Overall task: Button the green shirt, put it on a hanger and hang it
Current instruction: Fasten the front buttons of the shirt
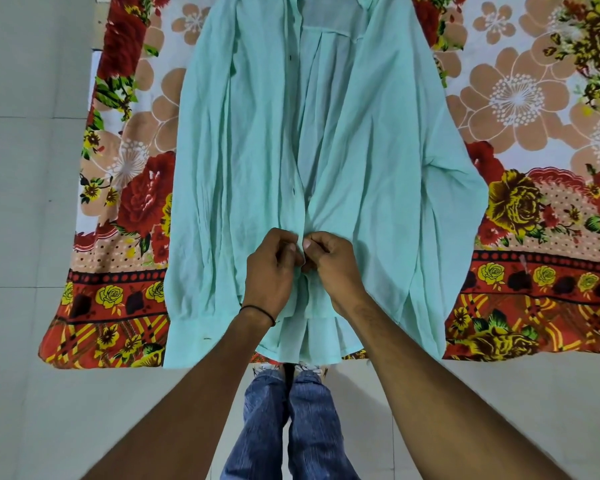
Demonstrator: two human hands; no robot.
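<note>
The pale green shirt (pixel 343 133) lies flat on a floral bedsheet, collar far from me and hem hanging over the near edge. Its front is open above my hands, with the two plackets apart. My left hand (pixel 271 271) pinches the left placket low on the shirt. Touching it from the right, my right hand (pixel 333 268) pinches the right placket at the same spot. The fingertips of both hands meet over the placket, so the button itself is hidden. No hanger is in view.
The floral bedsheet (pixel 520 98) covers a bed that fills the upper frame. Pale floor tiles (pixel 21 168) run along the left and under me. My legs in blue jeans (pixel 291 427) stand against the bed's near edge.
</note>
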